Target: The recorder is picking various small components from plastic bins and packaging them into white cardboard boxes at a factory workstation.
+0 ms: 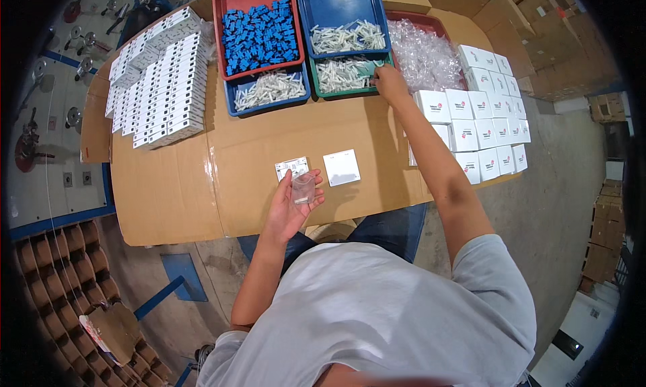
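Observation:
My left hand (291,208) holds a small clear plastic bag (304,188) by its sides, low over the near part of the cardboard-covered table. A small whitish piece lies at the bottom of the bag. Just behind it are a white plate-like part with dark markings (291,167) and a flat white square piece (342,167). My right arm is stretched far forward. My right hand (391,84) is at the right end of a green tray (346,93) of small white plastic pieces (340,75), its fingers curled downward; their tips are partly hidden.
Around the green tray stand a red tray of blue pieces (261,37), blue trays (340,7) of white pieces, and a red tray of clear plastic bags (420,54). White boxes (481,108) are stacked at right, rows of white units (165,84) at left. A cardboard rim (464,3) runs along the back.

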The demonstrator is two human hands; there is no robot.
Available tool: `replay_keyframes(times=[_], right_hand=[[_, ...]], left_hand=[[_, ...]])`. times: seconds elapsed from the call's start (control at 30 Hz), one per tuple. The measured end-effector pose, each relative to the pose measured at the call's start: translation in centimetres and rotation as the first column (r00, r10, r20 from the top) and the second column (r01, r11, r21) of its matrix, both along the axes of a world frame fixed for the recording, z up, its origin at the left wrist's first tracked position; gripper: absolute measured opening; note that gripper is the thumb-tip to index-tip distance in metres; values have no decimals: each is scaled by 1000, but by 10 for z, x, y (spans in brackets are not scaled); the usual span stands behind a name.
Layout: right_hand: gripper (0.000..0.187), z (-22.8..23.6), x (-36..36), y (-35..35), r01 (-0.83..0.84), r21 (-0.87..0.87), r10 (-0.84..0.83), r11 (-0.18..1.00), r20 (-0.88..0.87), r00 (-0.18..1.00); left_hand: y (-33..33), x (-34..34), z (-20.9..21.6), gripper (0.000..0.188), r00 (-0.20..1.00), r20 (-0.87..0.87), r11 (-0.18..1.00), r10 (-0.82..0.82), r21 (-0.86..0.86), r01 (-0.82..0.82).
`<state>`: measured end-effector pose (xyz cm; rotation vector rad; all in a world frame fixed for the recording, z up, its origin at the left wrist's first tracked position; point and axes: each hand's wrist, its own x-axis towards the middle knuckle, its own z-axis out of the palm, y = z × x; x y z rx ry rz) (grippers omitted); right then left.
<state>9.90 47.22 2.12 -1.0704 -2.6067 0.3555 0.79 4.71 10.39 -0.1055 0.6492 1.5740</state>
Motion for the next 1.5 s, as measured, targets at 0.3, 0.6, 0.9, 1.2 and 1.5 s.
replay_keyframes(times=[0.3, 0.6, 0.9, 1.2, 1.5], right_hand=[[19, 9, -13, -7, 111, -206, -114, 972, -3, 993], [22, -2, -17, -1, 75, -135, -78, 988, -20, 997], [17, -9, -11, 17, 16, -82, -29, 997, -164, 986], [25, 25, 3, 30, -100, -643, -284, 760, -466, 838], [32, 61, 8, -3, -264, -833, -476, 487, -507, 719]], left_hand=[[-1, -2, 0, 60, 1000, 27, 999, 1, 37, -2], [-7, -6, 3, 60, 1000, 25, 999, 4, 42, -5], [-3, -7, 1, 60, 1000, 29, 998, 10, 59, -11], [2, -6, 4, 60, 999, 43, 995, 1, 99, -5], [-1, -5, 12, 64, 995, 92, 989, 35, 142, -48]])
